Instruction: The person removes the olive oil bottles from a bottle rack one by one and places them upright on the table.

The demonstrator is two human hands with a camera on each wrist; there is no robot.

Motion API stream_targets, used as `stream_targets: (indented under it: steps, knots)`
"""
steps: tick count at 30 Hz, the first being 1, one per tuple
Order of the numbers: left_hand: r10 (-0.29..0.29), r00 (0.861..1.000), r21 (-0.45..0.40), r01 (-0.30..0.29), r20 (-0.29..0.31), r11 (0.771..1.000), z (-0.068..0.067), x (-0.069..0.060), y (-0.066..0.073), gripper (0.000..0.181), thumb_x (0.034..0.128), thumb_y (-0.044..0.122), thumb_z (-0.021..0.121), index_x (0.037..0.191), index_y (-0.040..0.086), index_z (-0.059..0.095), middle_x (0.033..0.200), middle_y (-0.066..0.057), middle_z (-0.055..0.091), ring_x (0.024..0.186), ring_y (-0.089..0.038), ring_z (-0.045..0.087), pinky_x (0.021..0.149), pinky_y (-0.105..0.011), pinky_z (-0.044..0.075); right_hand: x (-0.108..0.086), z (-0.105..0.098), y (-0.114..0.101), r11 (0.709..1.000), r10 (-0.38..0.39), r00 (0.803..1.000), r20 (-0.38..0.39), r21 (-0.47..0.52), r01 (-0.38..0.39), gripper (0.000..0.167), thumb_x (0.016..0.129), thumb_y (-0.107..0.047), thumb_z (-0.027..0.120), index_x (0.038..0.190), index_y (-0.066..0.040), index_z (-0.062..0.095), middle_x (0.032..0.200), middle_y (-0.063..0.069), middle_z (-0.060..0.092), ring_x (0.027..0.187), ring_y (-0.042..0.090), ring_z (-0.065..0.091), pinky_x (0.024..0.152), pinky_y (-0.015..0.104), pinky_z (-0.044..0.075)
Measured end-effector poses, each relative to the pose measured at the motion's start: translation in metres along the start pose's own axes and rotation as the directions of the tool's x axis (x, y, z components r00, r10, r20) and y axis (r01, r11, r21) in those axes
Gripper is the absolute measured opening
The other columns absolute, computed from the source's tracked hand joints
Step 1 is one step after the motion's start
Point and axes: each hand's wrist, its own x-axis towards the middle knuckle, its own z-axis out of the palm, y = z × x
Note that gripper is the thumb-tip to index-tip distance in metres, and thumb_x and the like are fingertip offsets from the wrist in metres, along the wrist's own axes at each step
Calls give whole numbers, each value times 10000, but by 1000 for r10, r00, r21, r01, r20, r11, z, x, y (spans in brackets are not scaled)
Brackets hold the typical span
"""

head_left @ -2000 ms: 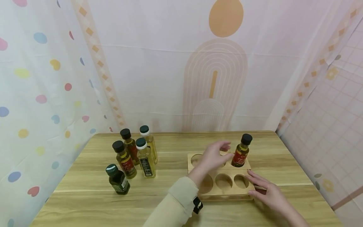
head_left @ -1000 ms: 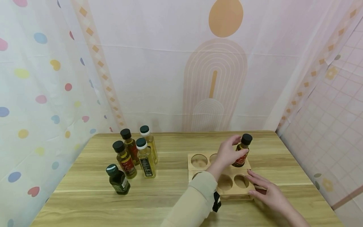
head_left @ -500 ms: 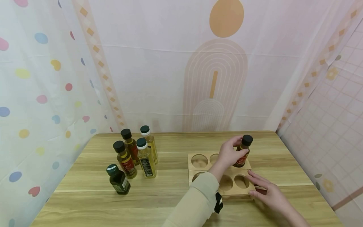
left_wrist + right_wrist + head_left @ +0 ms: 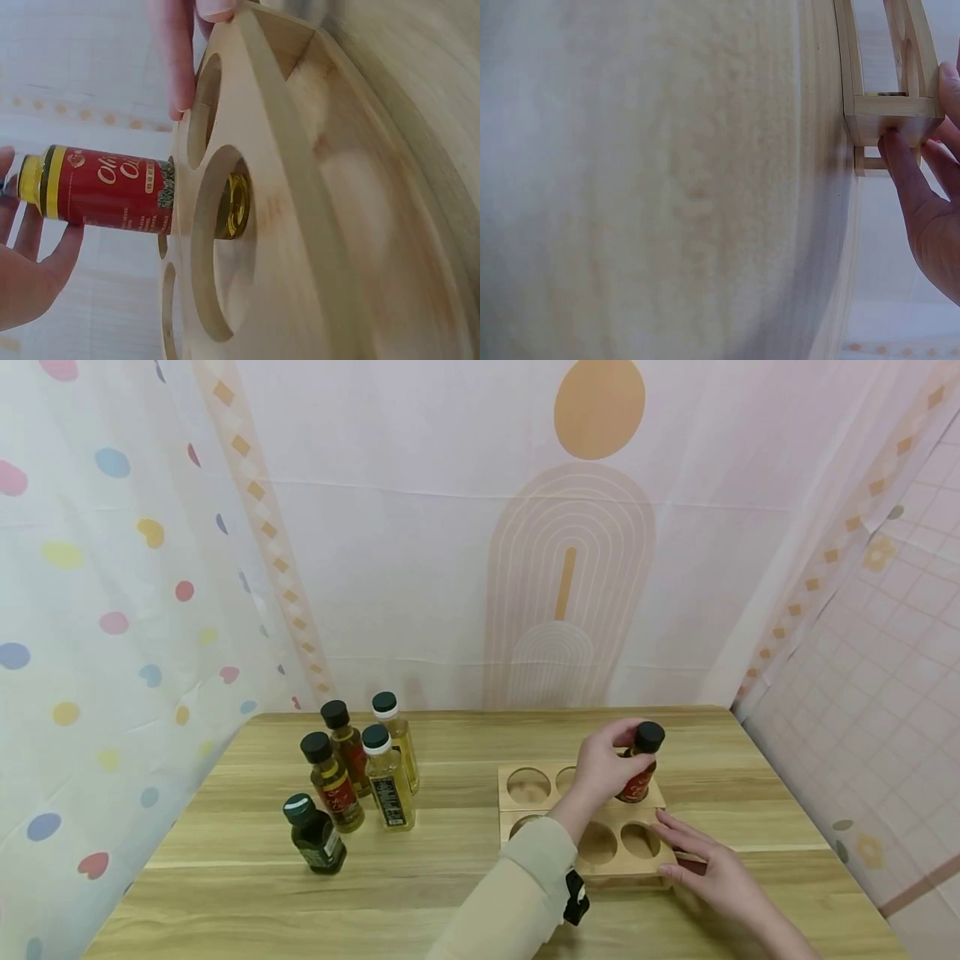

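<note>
My left hand (image 4: 606, 767) grips an olive oil bottle (image 4: 636, 788) with a black cap and red label, fingers and thumb on either side of it. The bottle stands in the back right hole of a two-tier wooden bottle rack (image 4: 628, 865). In the left wrist view, the bottle's yellow-tinted base (image 4: 237, 204) shows through a front hole, below the upper board. My right hand (image 4: 716, 875) rests on the right end of the rack, fingers fairly straight. The right wrist view shows its digits touching the rack's end (image 4: 900, 124) and upper edge.
Several bottles stand on the left of the wooden table (image 4: 247, 914): two red-label bottles (image 4: 339, 802) (image 4: 351, 756), two pale oil bottles with green caps (image 4: 392, 793) (image 4: 405, 747), and a short dark green bottle (image 4: 318, 843). A patterned curtain (image 4: 420, 568) hangs behind.
My left hand has moved right from beside the red-label bottle and taken hold of it. The cap has shifted slightly left and down since half a second ago. My right hand stays put.
</note>
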Motion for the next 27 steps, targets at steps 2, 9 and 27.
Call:
stream_targets:
  steps: [2,9,27]
  knots:
    - [17,1000,-1,-17,9,1000,-1,0,2,396,819,36,806,1186,157,717,1040,8,736,948,-42,646,881,-305,540,0,0,0,1000,-4,1000,0,-4,4,486,859,-44,748,1317,33,607,1493,-26,449,1229,-109,418,820,230,556]
    - [37,999,-82,-37,-2,996,-8,0,16,405,838,42,790,1216,162,706,1036,26,719,957,-19,632,844,-203,523,0,1,-1,1000,-2,1000,3,-9,2,489,859,-50,750,1320,28,607,1492,-1,456,1226,-109,419,811,232,560]
    - [79,997,-130,-77,8,989,-39,-14,45,423,858,58,769,1262,144,677,1054,28,706,972,-28,625,875,-269,535,-1,0,0,999,29,1000,-7,-14,-29,481,860,-54,751,1315,20,616,1483,-35,457,1216,-122,415,796,216,558]
